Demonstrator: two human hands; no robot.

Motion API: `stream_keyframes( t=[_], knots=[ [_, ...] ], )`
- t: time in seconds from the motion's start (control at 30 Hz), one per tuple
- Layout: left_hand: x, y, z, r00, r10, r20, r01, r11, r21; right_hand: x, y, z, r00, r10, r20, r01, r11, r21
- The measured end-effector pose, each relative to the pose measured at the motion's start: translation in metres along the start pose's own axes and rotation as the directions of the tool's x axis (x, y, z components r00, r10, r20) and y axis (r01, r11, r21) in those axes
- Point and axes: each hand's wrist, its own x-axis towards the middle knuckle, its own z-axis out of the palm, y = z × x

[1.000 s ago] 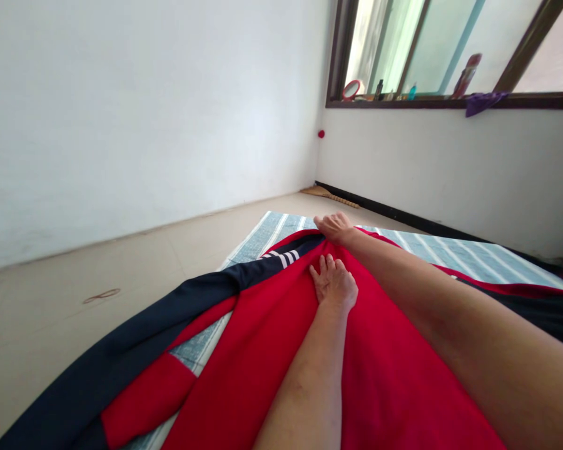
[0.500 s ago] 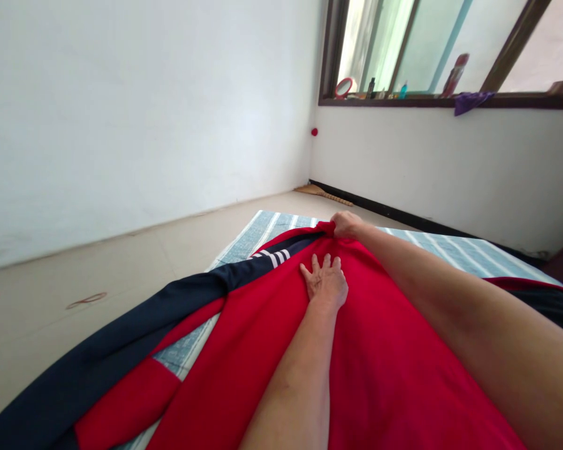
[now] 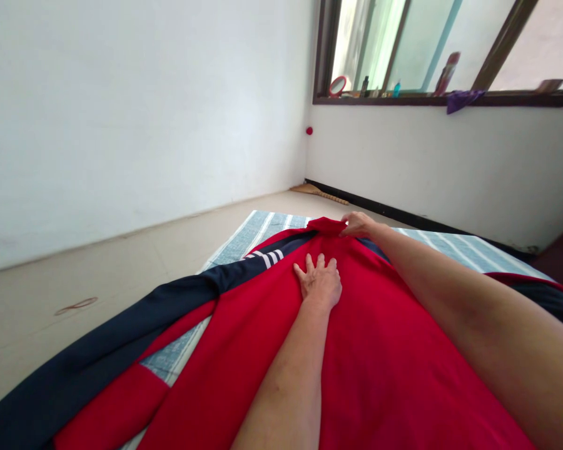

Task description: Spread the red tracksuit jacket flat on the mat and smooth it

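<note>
A red jacket [image 3: 370, 350] with navy sleeves lies spread over a blue-and-white striped sheet [image 3: 229, 240]. White stripes cross the upper part of its left sleeve [image 3: 169, 306]. My left hand [image 3: 319, 280] presses flat on the red body below the collar, its fingers spread. At the far end, my right hand [image 3: 358, 224] pinches the right side of the red collar [image 3: 327, 226] between thumb and fingers. Part of the right sleeve is hidden behind my right forearm; its navy end shows at the right edge.
A windowsill [image 3: 403, 100] at the back right holds a round red-framed mirror [image 3: 338, 85], small bottles, a tall bottle [image 3: 446, 74] and a purple cloth [image 3: 463, 101]. A straw broom [image 3: 319, 192] lies in the corner. A thin cord loop [image 3: 76, 306] is on the pale floor.
My right hand has shifted a little right along the collar, and the collar now stands more spread out. My left hand stays flat on the jacket. The view has turned slightly.
</note>
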Motion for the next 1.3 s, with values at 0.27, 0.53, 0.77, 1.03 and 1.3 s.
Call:
stream_keyframes(
  t=[0.27,0.53,0.77,1.03,1.3],
  knots=[
    [0.001,0.0,-0.001,1.0,-0.008,0.026,0.007,1.0,0.025,-0.002,0.032,0.023,0.983,0.183,0.03,-0.185,0.982,0.039],
    [0.001,0.0,0.001,1.0,0.0,-0.011,0.001,0.999,0.039,-0.012,0.031,0.011,0.965,0.167,-0.204,-0.165,0.986,0.026],
    [0.0,0.001,0.001,0.999,0.009,-0.043,-0.007,0.999,0.046,-0.038,0.024,0.017,0.935,0.08,-0.346,-0.075,0.997,0.027],
    [0.003,0.004,-0.009,0.999,-0.025,0.028,0.024,0.999,0.033,-0.132,0.006,0.051,0.804,-0.323,-0.499,0.382,0.924,0.016],
    [-0.002,0.003,-0.012,1.0,0.019,0.016,-0.021,0.996,0.09,-0.17,-0.009,0.079,0.688,-0.465,-0.558,0.562,0.827,0.003]
  ],
)
